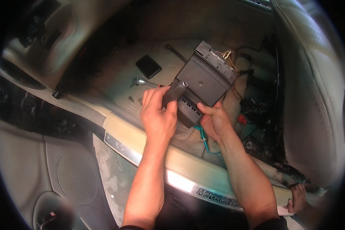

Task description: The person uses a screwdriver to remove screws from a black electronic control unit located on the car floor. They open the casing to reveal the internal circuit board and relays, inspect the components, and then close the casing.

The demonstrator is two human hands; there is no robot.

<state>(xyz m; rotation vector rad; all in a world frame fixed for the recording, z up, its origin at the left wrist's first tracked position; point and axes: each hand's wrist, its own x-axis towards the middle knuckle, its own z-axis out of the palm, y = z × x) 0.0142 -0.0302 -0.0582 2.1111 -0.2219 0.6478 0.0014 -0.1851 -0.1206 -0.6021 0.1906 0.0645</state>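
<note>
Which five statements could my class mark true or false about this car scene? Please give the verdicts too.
1. The right hand touches the dark box. True.

2. The phone is in the left hand. False: the phone lies on the car floor, and the left hand grips a dark piece in front of the box.

3. Thin wires show at the box's upper end. True.

4. The ratchet wrench lies on the seat. False: it lies on the floor, left of the box.

5. The looped cable below the box is red. False: it is blue-green.
</note>
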